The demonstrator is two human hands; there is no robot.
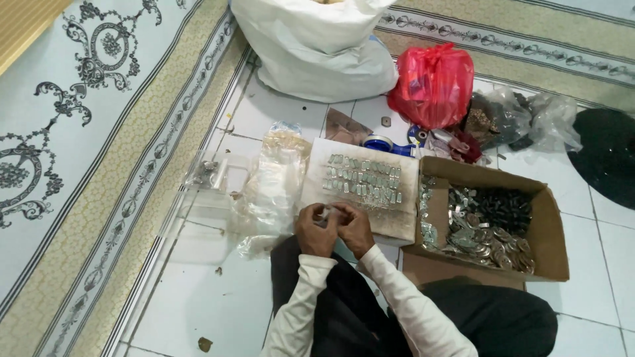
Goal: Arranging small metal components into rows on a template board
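Observation:
My left hand and my right hand meet over my lap, fingers pinched together on a small clear plastic packet. Just beyond them lies a pale flat board with rows of small silvery metal pieces laid out on it. To the right an open cardboard box holds a heap of silvery and dark metal parts. A stack of clear plastic bags lies left of the board.
A big white sack and a red plastic bag stand at the back, with a roll of blue tape and dark bags nearby. A patterned carpet borders the white tiled floor on the left.

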